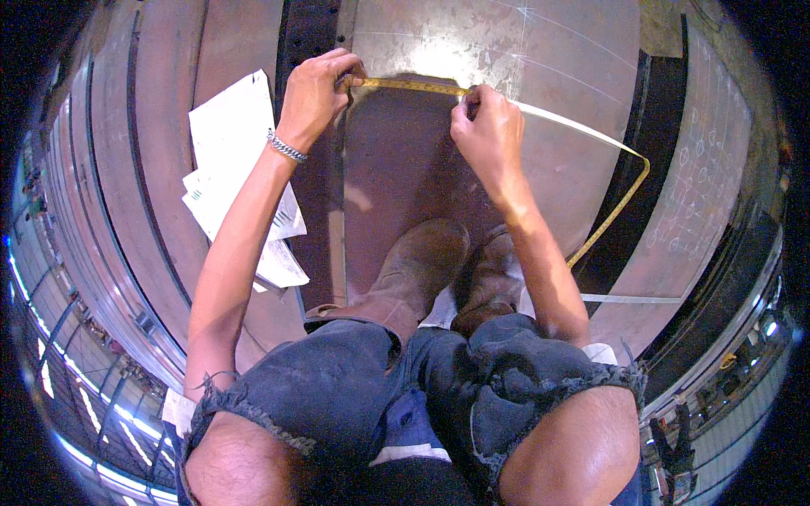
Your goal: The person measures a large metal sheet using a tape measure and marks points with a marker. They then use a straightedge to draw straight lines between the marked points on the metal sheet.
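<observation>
A yellow tape measure blade (413,85) is stretched across a steel plate (540,177) between my two hands. My left hand (316,93), with a chain bracelet on its wrist, pinches one end near the plate's left edge. My right hand (491,126) grips the blade farther right, its fingers curled down against the plate. Beyond that hand the blade runs on to the right, bends sharply, and comes back toward my right forearm. The tape's case is not visible. Thin white lines are marked on the plate's far part.
White paper sheets (232,139) with markings lie to the left of my left forearm. My brown boots (422,261) stand on the plate. A dark gap (645,177) separates it from another plate (696,181) with chalk circles. A flat metal strip (633,298) lies at right.
</observation>
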`<state>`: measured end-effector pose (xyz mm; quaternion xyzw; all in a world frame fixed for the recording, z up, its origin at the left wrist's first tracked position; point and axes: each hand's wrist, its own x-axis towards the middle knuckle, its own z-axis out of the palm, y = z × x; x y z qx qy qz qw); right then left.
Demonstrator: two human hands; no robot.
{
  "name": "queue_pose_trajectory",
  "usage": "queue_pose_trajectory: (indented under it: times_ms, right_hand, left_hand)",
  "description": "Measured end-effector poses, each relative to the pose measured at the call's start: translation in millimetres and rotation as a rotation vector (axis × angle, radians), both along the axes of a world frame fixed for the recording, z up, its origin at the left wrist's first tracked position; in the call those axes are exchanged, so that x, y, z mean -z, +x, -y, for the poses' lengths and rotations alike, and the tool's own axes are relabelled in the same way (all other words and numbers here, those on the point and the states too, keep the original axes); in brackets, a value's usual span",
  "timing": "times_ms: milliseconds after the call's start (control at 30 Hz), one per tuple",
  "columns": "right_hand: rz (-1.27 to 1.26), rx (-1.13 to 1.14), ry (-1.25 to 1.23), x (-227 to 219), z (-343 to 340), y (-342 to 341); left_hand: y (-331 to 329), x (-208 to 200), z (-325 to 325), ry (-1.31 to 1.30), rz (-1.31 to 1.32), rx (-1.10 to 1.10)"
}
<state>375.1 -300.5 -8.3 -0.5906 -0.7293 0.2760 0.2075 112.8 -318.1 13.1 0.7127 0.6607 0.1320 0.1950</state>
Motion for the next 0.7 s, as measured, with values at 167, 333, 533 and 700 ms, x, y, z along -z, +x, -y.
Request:
queue_pose_trajectory:
  times_ms: [167, 333, 533, 700]
  right_hand:
    - [0.062, -0.296, -0.734, -33.6, -10.1, 15.2]
    - [-0.095, 0.024, -0.15, -10.5, 15.7, 18.6]
    - [-0.195, 0.076, 0.027, 6.5, 20.1, 11.2]
    - [-0.179, 0.07, 0.035, 10.9, 16.9, 10.5]
  left_hand:
    - [-6.1, 8.5, 7.6, 0.059, -0.063, -0.035]
    - [-0.5, 2.0, 0.3, 0.033, 0.013, -0.01]
    - [1.1, -2.0, 1.8, 0.002, -0.011, -0.032]
    - [4.0, -3.0, 0.6, 0.019, -0.041, -0.011]
